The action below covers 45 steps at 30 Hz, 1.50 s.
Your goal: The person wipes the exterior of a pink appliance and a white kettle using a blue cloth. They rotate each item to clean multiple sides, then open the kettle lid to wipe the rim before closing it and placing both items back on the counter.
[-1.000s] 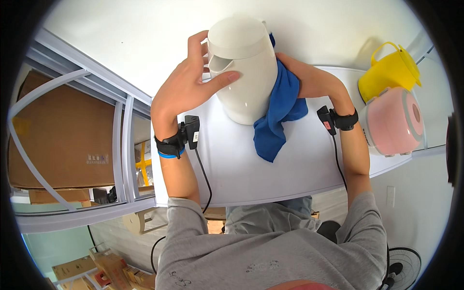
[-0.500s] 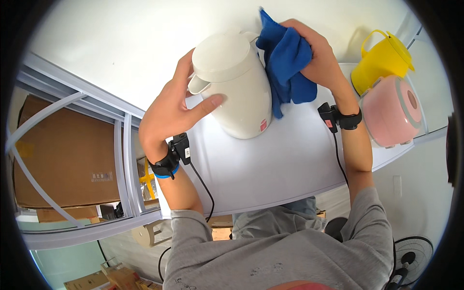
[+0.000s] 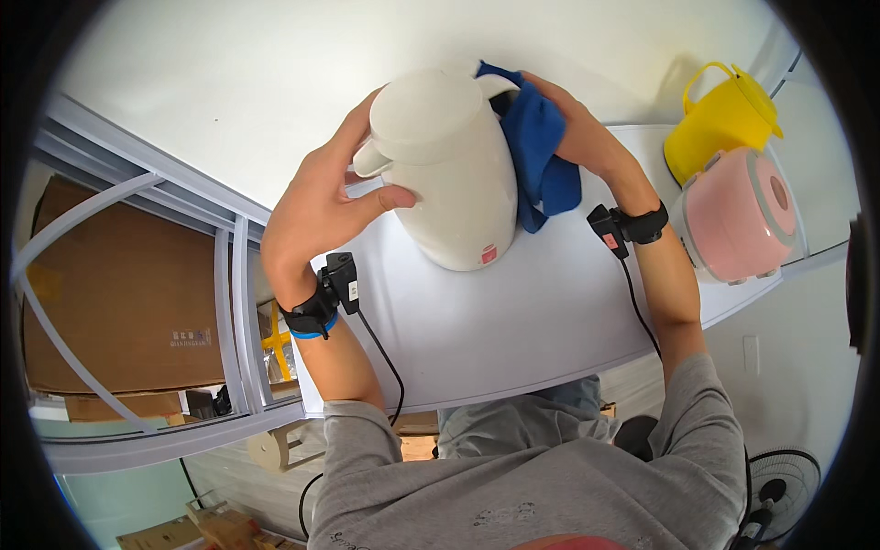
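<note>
A white thermos jug point(image 3: 458, 183) stands on the white table point(image 3: 458, 339), its spout to the left and its handle at the upper right. Around the spout side, my left hand point(image 3: 325, 197) grips the jug, thumb on the front and fingers behind, partly hidden. On the other side, my right hand point(image 3: 577, 128) holds a blue cloth point(image 3: 536, 137) against the jug by its handle. The cloth covers part of the handle and hangs down beside the body. The right fingertips are hidden behind the cloth.
At the right end of the table a yellow jug point(image 3: 720, 119) stands beside a pink rice-cooker-like appliance point(image 3: 738, 215). A white wall point(image 3: 275, 82) rises behind. On the left is a metal-framed rack with a large cardboard box point(image 3: 128, 284). A fan point(image 3: 788, 490) stands at lower right.
My right hand and the blue cloth have moved left and slightly down, closer around the jug's handle. The jug has shifted very slightly; my left hand keeps its grip.
</note>
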{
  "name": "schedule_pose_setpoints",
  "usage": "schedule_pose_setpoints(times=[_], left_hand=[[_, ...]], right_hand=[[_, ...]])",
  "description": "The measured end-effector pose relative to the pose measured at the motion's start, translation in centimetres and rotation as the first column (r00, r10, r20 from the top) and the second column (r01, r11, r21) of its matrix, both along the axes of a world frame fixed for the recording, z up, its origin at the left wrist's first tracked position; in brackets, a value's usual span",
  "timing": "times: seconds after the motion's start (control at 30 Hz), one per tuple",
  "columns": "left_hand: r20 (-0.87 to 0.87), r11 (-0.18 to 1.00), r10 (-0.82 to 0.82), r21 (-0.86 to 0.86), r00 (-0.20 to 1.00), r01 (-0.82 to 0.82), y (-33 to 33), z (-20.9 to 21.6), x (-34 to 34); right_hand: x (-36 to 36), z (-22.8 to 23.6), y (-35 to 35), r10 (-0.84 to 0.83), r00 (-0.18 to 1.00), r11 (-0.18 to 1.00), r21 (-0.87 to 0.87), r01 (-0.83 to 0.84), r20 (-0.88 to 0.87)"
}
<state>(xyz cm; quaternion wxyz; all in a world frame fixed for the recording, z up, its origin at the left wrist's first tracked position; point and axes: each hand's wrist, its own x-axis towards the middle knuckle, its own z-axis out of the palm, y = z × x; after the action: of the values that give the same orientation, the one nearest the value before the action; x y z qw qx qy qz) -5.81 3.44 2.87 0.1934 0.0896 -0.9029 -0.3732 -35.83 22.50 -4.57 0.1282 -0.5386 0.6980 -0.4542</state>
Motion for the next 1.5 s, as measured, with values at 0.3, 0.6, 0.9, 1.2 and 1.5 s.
schedule_pose_setpoints(times=[0.3, 0.6, 0.9, 1.2, 1.5], left_hand=[[-0.102, 0.972, 0.068, -0.217, 0.992, -0.089, 1.5, 1.9, 2.0], [-0.096, 0.954, -0.006, -0.299, 0.995, -0.023, 3.5, 1.0, 1.0], [-0.118, 0.908, 0.083, -0.4, 0.99, -0.123, 4.1, 0.6, 0.0], [-0.117, 0.939, 0.075, -0.325, 0.99, -0.11, 3.8, 0.7, 0.2], [-0.111, 0.958, 0.058, -0.273, 0.992, -0.087, 3.1, 0.4, 0.1]], right_hand=[[-0.1, 2.0, 0.3, 0.329, 0.929, 0.935, -0.196, -0.295, 0.172], [-0.1, 1.4, 0.2, 0.274, 0.932, 0.954, -0.191, -0.232, 0.237], [-3.7, -0.6, 0.9, 0.331, 0.931, 0.922, 0.261, -0.286, -0.15], [-2.9, 2.0, 1.9, 0.393, 0.876, 0.87, 0.422, -0.256, -0.278], [-4.6, 2.8, 2.7, 0.191, 0.958, 0.976, -0.144, -0.162, 0.216]])
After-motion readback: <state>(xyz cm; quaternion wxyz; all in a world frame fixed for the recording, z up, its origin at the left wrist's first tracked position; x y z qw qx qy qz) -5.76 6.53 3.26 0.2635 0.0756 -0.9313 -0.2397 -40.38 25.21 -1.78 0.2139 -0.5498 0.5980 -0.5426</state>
